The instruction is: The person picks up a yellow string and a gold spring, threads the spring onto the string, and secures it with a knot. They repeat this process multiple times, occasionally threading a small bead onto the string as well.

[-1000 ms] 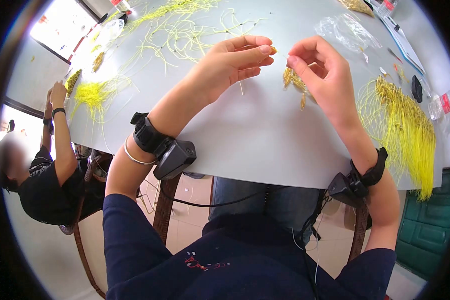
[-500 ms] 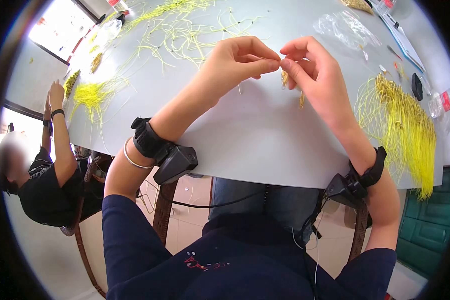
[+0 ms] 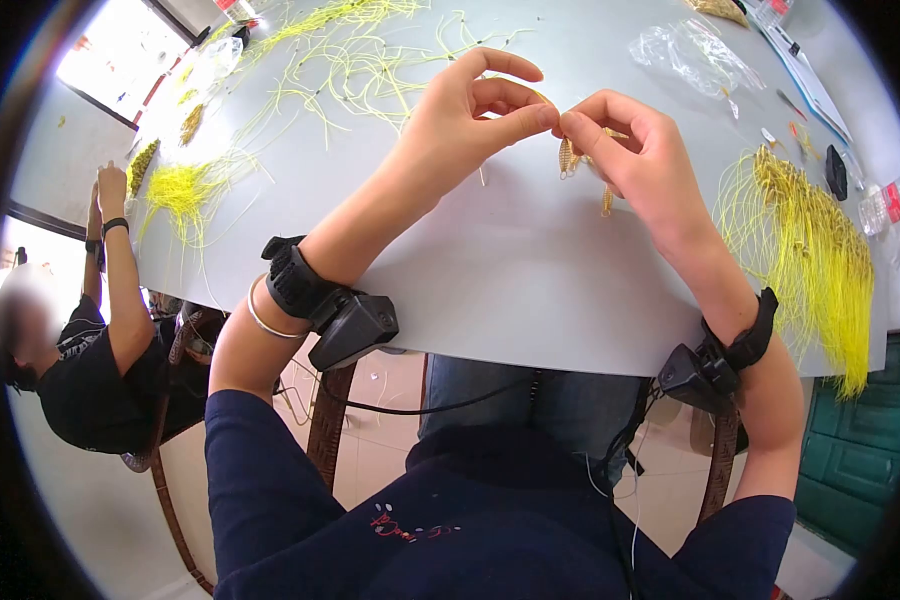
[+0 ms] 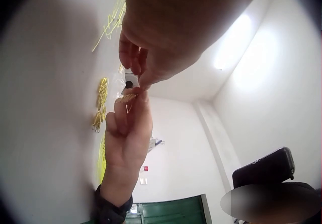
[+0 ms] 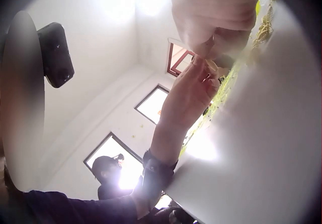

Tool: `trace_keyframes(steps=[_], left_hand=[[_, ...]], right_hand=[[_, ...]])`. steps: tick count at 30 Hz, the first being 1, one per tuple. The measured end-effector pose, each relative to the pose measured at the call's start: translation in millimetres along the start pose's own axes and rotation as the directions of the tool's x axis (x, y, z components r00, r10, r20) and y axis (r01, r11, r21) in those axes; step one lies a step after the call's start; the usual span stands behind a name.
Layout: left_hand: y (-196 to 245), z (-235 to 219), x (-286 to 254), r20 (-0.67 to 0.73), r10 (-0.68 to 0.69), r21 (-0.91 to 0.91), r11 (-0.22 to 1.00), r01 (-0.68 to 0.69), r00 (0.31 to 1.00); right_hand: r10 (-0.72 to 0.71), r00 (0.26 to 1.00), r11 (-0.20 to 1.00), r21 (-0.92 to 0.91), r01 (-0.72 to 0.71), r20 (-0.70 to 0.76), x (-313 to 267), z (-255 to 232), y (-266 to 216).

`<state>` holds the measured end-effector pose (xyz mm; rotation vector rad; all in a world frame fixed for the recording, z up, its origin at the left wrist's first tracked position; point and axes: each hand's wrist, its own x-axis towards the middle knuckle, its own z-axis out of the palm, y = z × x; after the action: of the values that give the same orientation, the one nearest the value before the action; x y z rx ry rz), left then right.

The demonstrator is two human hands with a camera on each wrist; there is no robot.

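Note:
Both hands meet fingertip to fingertip above the grey table (image 3: 530,290) in the head view. My left hand (image 3: 465,120) pinches with thumb and finger at the top of a small gold ribbed piece (image 3: 566,158), its other fingers loosely bent. From the opposite side my right hand (image 3: 642,148) pinches the same spot, thumb against forefinger. In the left wrist view the gold ribbed piece (image 4: 126,99) sticks out beside the joined fingertips. More gold ribbed pieces (image 3: 606,202) lie on the table under the right hand, partly covered by it.
At the right lies a bundle of yellow threads with gold tops (image 3: 820,255), beside a bottle (image 3: 888,205). Loose yellow-green strands (image 3: 360,70) spread across the far table, near a clear plastic bag (image 3: 690,55). Another person (image 3: 95,350) sits at the left.
The hands were apart a second ago, a gold bit at the left fingertips; they have come together. The left forefinger has lifted, and the gold ribbed piece now shows below the fingertips.

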<state>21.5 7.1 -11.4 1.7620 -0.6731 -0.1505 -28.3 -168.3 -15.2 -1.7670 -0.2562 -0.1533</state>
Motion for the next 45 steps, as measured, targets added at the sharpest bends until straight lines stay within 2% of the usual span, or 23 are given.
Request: trace_keyframes(steps=[6,18,26,31,35,37,38,39,40,41,43,45], left_hand=[[-2.3,1.2,-0.5,-0.006,-0.026,-0.016,1.000,0.026,1.000],[1.9,1.2,-0.1,0.021,-0.011,0.036,0.999,0.010,1.000],[-2.9,3.9,-0.2,0.034,0.001,0.031,1.000,-0.002,0.999],[3.7,1.8,0.0,0.076,-0.063,0.083,0.995,0.057,0.995],[7.6,-1.7,-1.5,0.164,-0.031,0.051,0.998,0.023,0.986],[7.2,-3.0,-0.8,0.316,-0.006,-0.348,0.930,0.121,0.949],[1.1,-3.6,2.2,0.316,-0.006,-0.348,0.930,0.121,0.949],[-5.1,-3.7,6.6,0.304,0.050,-0.581,0.802,0.143,0.951],[-9.9,-3.9,9.0,0.278,0.102,-0.772,0.616,0.159,0.955],[-13.5,-6.3,9.0,0.279,0.102,-0.772,0.616,0.159,0.955],[-8.3,-10.9,7.6,0.163,0.017,-0.834,0.537,0.129,0.986],[-6.0,-9.6,6.9,0.156,0.000,-0.817,0.563,0.129,0.988]], right_hand=[[0.033,0.999,0.996,0.081,-0.032,-0.006,-0.2,-0.8,-2.6],[-0.008,0.999,0.997,0.074,0.005,0.039,-0.5,0.0,-1.2],[0.024,1.000,0.999,0.036,-0.024,-0.007,-2.0,-2.0,-2.6],[-0.015,0.999,0.998,0.056,0.017,-0.031,-0.6,0.9,2.0],[-0.031,0.999,0.994,0.101,0.033,-0.027,0.3,0.4,2.9],[-0.044,0.999,0.990,0.135,0.048,-0.031,0.2,0.5,1.7],[-0.054,0.997,0.985,0.162,0.063,-0.061,0.4,1.0,0.6],[-0.062,0.994,0.979,0.189,0.079,-0.092,0.5,1.6,-0.3],[-0.062,0.994,0.979,0.189,0.079,-0.092,0.4,1.7,-0.6],[-0.094,0.993,0.984,0.146,0.104,-0.077,0.2,1.8,-0.9],[-0.127,0.990,0.986,0.103,0.133,-0.061,-0.5,2.8,-1.0],[-0.230,0.970,0.963,-0.163,0.214,-0.084,-2.8,6.0,0.3]])
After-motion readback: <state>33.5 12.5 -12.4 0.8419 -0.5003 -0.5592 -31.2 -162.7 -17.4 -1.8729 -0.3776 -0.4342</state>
